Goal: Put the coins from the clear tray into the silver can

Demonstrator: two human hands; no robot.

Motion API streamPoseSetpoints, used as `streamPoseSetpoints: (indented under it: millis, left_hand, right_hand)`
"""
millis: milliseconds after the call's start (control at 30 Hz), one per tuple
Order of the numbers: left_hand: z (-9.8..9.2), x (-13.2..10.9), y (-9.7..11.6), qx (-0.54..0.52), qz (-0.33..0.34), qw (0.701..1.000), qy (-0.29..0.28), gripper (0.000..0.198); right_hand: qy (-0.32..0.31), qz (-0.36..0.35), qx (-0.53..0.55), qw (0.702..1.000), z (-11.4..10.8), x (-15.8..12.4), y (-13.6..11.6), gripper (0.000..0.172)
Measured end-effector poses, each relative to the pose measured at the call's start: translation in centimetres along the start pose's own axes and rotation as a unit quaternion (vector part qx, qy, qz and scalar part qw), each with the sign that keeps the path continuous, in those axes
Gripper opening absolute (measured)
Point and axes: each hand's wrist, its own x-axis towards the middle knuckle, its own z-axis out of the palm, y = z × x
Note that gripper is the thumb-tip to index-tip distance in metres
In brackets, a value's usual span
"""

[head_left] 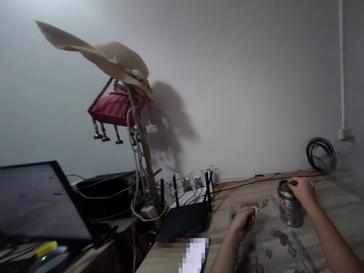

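My left hand point(243, 222) is closed over the table, with a coin point(256, 209) at its fingertips. My right hand point(303, 190) is pinched at the top of a metal can point(290, 208) with a printed label; whatever is between those fingers is hidden. The can stands upright on the wooden table point(327, 206), its lid partly covered by my right fingers. Below and around my left hand, several loose coins point(269, 253) lie on a clear plastic sheet or bag point(277, 225), some silver and some brownish.
Left of my hands sit a black router point(184, 222) with antennas and a white device point(190, 195) among cables. A wooden post point(148, 163) carries a hat point(113, 57) and a pink bag point(112, 108). A monitor point(40, 204) is far left; coiled black cable point(321, 153) lies at the back right.
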Motion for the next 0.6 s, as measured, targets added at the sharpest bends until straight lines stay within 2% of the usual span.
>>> streamPoseSetpoints:
  millis: [133,200,300,367,433,533,600]
  left_hand:
    - [-0.1,0.1,-0.1,-0.017,-0.001,1.000,0.003,0.020]
    - [0.0,0.2,-0.1,-0.021,0.002,1.000,0.000,0.018]
    - [0.1,0.2,-0.1,-0.027,0.002,1.000,-0.005,0.018]
    - [0.1,0.2,-0.1,-0.028,0.001,1.000,-0.009,0.018]
    - [0.1,0.2,-0.1,-0.027,0.003,1.000,-0.005,0.020]
    - [0.0,0.2,-0.1,-0.025,0.013,1.000,0.009,0.025]
    - [-0.1,0.2,-0.2,-0.015,0.014,1.000,0.013,0.027]
  right_hand:
    - [-0.002,0.003,-0.025,1.000,-0.4,-0.1,-0.3,0.016]
    - [0.033,-0.014,-0.032,0.999,-0.6,-0.5,-1.0,0.019]
    - [0.090,-0.105,0.003,0.990,-0.2,-2.1,-3.2,0.026]
    - [0.043,-0.191,0.061,0.979,0.6,-3.7,-5.1,0.028]
    - [-0.052,-0.238,0.101,0.965,1.8,-5.3,-7.0,0.027]
    - [-0.173,-0.231,0.123,0.950,3.6,-7.2,-8.4,0.025]
    - [-0.218,-0.218,0.132,0.942,4.4,-7.7,-8.6,0.025]
